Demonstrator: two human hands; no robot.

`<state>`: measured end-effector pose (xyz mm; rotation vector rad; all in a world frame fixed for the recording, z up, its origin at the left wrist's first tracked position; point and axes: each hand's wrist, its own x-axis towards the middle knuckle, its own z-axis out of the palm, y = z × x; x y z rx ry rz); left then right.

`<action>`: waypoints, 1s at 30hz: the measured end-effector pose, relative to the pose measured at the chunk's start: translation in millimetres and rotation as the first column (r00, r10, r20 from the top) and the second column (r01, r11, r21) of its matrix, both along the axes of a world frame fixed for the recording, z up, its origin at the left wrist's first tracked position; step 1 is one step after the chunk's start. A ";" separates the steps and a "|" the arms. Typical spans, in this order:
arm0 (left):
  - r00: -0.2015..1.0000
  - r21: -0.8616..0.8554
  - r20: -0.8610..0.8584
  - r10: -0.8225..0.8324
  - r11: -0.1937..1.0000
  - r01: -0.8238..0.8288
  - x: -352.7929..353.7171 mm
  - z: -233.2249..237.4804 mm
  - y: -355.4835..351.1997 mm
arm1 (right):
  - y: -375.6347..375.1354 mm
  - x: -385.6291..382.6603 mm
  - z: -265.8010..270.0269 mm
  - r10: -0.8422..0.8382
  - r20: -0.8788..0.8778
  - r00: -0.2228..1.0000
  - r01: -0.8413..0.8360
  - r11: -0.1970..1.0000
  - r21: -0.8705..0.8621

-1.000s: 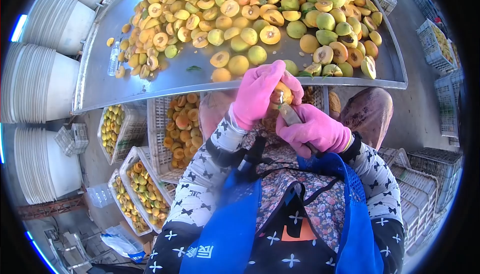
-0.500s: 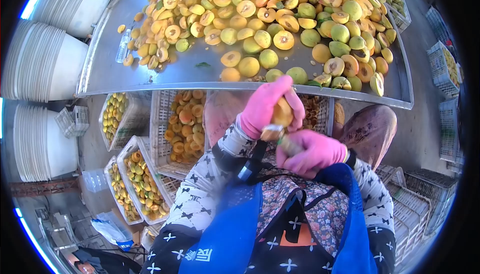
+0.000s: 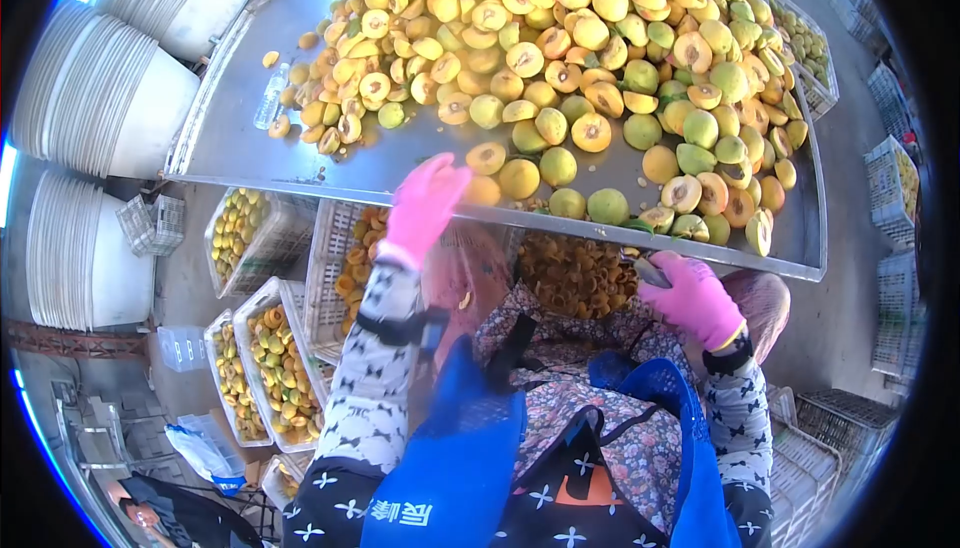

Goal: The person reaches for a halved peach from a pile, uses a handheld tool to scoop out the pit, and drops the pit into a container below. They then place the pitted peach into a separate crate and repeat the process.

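My left hand (image 3: 428, 203), in a pink glove, is at the near edge of the metal table (image 3: 380, 163). Its fingers are stretched out, slightly blurred, and no fruit shows in them. Just beyond the fingertips, halved and whole yellow peaches (image 3: 519, 179) lie on the table. My right hand (image 3: 692, 300), also gloved in pink, is closed around a short hand tool (image 3: 650, 273) with a greyish handle; its tip points left and is hard to make out. Below that tip sits a container of brown pit scraps (image 3: 575, 273) between my knees.
Crates of peach halves (image 3: 285, 368) stand on the floor at left, one partly behind my left forearm (image 3: 330, 278). Stacked white tubs (image 3: 140, 118) line the far left. Plastic crates (image 3: 800, 468) are at lower right. A plastic bottle (image 3: 271, 98) lies on the table.
My hands, close together at a peach half a second ago, are now apart. The left went leftward without the peach; the right drew right, still gripping the tool. The view has shifted slightly.
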<state>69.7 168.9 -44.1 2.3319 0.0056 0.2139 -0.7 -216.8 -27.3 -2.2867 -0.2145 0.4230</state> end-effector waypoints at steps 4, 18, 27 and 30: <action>0.932 0.312 -0.329 0.150 0.949 -0.042 64.1 -28.5 -25.2 | -15.6 -2.5 42.4 0.060 -0.197 0.979 -0.048 0.997 0.066; 0.948 -0.725 0.111 -0.300 0.628 0.284 -13.2 47.9 -117.3 | 80.7 8.4 50.5 -0.267 -0.232 0.935 0.353 0.666 0.657; 0.936 -0.608 0.339 -0.091 0.738 0.292 -44.9 30.6 -166.3 | 80.7 13.3 35.3 -0.296 0.223 0.929 0.172 0.877 0.448; 0.980 -0.980 0.035 -0.196 0.184 0.072 -36.3 40.0 -152.3 | 73.9 -0.3 34.6 -0.070 0.706 0.705 0.043 0.997 0.056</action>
